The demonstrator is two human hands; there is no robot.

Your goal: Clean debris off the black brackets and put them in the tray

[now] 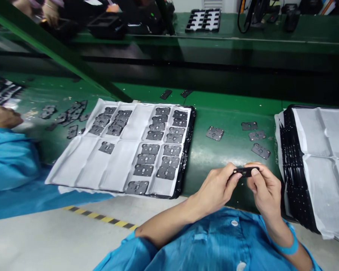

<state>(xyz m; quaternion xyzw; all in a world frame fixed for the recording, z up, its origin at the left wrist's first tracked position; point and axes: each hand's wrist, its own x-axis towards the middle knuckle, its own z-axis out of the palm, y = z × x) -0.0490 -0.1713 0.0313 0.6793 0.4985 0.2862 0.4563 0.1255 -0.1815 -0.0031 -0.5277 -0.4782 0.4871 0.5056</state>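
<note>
Both my hands meet over the green bench edge and pinch one small flat dark metal plate (245,172) seen edge-on. My left hand (217,188) grips its left end with thumb and fingers closed. My right hand (264,188) holds its right end, thumb on top. Left of my hands lies a black tray (186,150) lined with white paper, with several like plates laid in rows. Three loose plates (257,135) and one more plate (214,133) rest on the bench just beyond my hands.
A stack of black trays (293,165) topped with white paper stands at the right. A co-worker's hand (2,116) and blue sleeve (11,158) are at the left, near a scatter of plates (67,116). Another tray (203,19) sits on the far bench.
</note>
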